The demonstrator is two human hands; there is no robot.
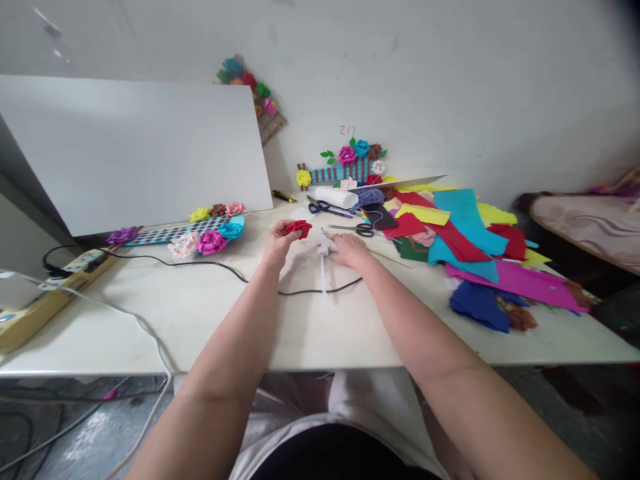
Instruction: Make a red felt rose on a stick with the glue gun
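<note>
My left hand (278, 241) is raised a little above the white table (200, 313) and pinches a small red felt flower (299, 229). My right hand (350, 251) lies on the table, its fingers curled against a white glue gun (323, 250) whose black cord (210, 265) trails off to the left. The two hands are close together near the middle of the table.
A pile of coloured felt sheets (470, 247) covers the right side. Scissors (356, 229), a blue-handled pair (323, 207), a white roll (336, 196) and flower baskets (200, 230) (345, 170) lie behind. A white board (135, 153) leans at left; a power strip (45, 290) sits far left.
</note>
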